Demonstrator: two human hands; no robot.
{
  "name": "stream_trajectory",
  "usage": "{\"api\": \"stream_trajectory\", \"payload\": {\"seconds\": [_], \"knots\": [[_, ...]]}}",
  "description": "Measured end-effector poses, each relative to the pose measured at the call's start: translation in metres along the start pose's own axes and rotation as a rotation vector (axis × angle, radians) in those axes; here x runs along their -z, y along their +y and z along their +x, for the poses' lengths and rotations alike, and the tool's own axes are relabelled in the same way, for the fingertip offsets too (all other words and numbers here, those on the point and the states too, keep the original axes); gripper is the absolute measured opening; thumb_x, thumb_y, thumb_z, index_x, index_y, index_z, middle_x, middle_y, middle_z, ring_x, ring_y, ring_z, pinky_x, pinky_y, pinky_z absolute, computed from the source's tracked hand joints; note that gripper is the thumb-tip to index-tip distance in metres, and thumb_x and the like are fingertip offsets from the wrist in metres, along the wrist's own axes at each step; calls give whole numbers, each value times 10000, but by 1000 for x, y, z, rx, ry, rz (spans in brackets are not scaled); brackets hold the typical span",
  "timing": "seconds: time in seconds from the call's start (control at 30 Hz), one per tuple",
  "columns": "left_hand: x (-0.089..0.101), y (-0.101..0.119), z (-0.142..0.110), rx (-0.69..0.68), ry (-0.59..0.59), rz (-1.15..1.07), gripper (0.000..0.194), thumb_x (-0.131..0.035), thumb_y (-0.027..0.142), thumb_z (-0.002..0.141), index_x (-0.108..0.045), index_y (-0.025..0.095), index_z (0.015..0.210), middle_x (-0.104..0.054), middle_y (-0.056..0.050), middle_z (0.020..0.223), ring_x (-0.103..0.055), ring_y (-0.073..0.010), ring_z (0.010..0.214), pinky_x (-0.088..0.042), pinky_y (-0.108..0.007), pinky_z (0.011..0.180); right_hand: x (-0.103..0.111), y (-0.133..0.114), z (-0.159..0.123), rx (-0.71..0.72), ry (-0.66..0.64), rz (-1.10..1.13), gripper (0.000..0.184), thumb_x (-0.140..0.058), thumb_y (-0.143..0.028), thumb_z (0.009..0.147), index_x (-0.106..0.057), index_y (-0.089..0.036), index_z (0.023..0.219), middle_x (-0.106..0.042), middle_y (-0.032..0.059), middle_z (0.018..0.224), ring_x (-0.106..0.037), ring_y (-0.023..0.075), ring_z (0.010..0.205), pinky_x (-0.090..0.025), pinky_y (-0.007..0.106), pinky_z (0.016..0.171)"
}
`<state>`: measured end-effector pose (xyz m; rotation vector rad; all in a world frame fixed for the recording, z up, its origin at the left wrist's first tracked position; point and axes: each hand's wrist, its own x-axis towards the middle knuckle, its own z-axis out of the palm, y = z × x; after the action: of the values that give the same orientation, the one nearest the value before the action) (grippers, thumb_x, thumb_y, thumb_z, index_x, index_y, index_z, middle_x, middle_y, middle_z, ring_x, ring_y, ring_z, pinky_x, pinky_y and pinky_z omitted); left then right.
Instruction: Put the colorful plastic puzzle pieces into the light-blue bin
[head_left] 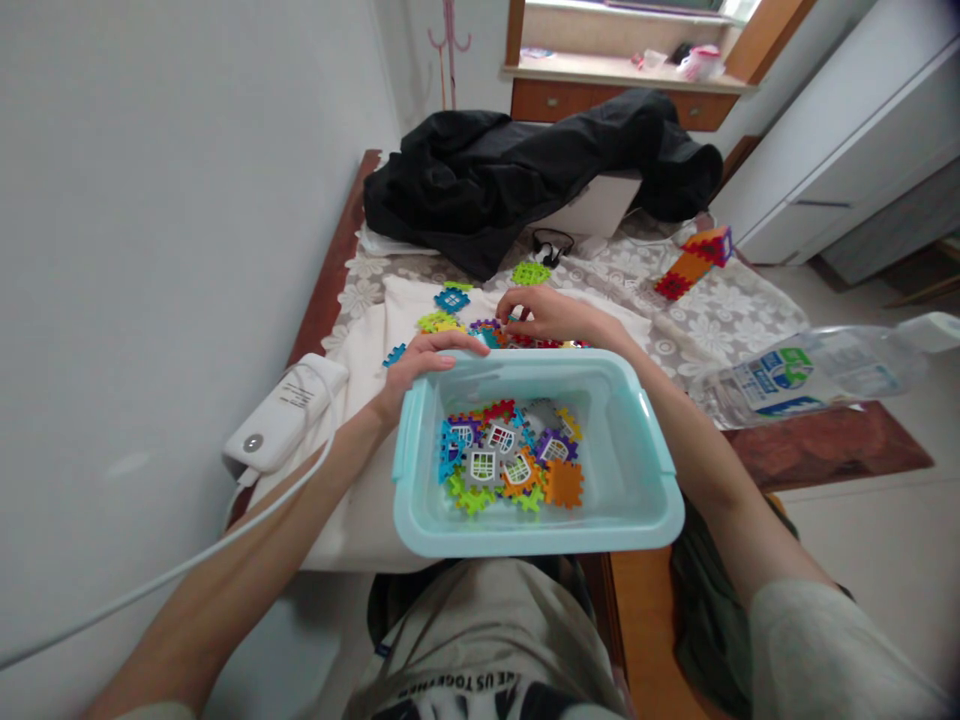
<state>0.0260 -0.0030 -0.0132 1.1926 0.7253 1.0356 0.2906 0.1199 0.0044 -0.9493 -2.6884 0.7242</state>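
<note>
A light-blue plastic bin (536,540) sits in front of me at the table's near edge. Inside it lie several interlocking building tiles (562,484) in orange, green, purple, blue and grey, some with white window inserts. My left hand (431,368) grips the bin's far left corner, its fingers along the rim. Beyond the far rim, my right hand (553,312) reaches in from the right over a spread of loose tiles (487,328), fingers bent and apart. I see no tile between them; the bin partly hides the pile.
A white power adapter (285,415) with a cable lies at left. Black cloth (510,165) covers a pale box (592,205) at the back. An orange-red tile construction (694,265) stands at right, near a clear plastic bottle (810,375). A blue tile (452,299) and a green tile (531,272) lie farther back.
</note>
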Motion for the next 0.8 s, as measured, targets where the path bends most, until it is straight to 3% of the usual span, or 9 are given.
{"api": "stream_trajectory", "payload": {"seconds": [0.23, 0.43, 0.53, 0.67, 0.73, 0.8], "knots": [[1, 0, 1, 48, -2, -50, 356, -748, 318, 713, -913, 192, 1002, -842, -71, 950, -715, -188, 776, -570, -252, 716, 5, 17, -2, 13, 79, 44, 240, -612, -195, 935, -783, -217, 1102, -821, 97, 1139, -744, 270, 1031, -584, 421, 961], [4, -4, 2, -1, -14, -5, 348, -722, 318, 733, -905, 202, 1005, -847, -81, 1057, -736, -233, 915, -580, -280, 766, 15, 18, -3, 45, 146, 98, 205, -650, -227, 925, -790, -218, 1075, -828, 81, 1097, -742, 252, 993, -598, 415, 958], [5, -4, 1, -17, -2, 17, 331, -711, 319, 745, -905, 211, 991, -843, -80, 1080, -729, -250, 963, -581, -295, 784, 33, -4, -13, 82, 290, 286, 145, -724, -292, 935, -785, -229, 1050, -826, 69, 1097, -748, 245, 1017, -614, 416, 972], [6, -5, -1, -3, 3, 28, 321, -716, 308, 738, -906, 199, 972, -837, -82, 1045, -721, -243, 920, -580, -300, 772, 54, -58, -36, 184, 414, 571, 202, -820, -361, 935, -770, -227, 1077, -809, 69, 1159, -761, 249, 1096, -631, 409, 988], [5, -6, -1, 16, 5, -9, 335, -726, 302, 732, -903, 192, 995, -841, -79, 1037, -730, -238, 893, -583, -304, 775, 57, -84, -46, 248, 305, 574, 243, -797, -395, 976, -768, -221, 1144, -804, 70, 1181, -758, 242, 1120, -630, 395, 996], [3, -7, -1, 11, 32, -53, 323, -740, 287, 727, -896, 199, 995, -848, -62, 1018, -743, -236, 876, -587, -311, 781, 52, -102, -50, 315, 91, 470, 289, -779, -422, 1004, -766, -218, 1208, -800, 66, 1202, -748, 229, 1131, -612, 387, 1028]]}}
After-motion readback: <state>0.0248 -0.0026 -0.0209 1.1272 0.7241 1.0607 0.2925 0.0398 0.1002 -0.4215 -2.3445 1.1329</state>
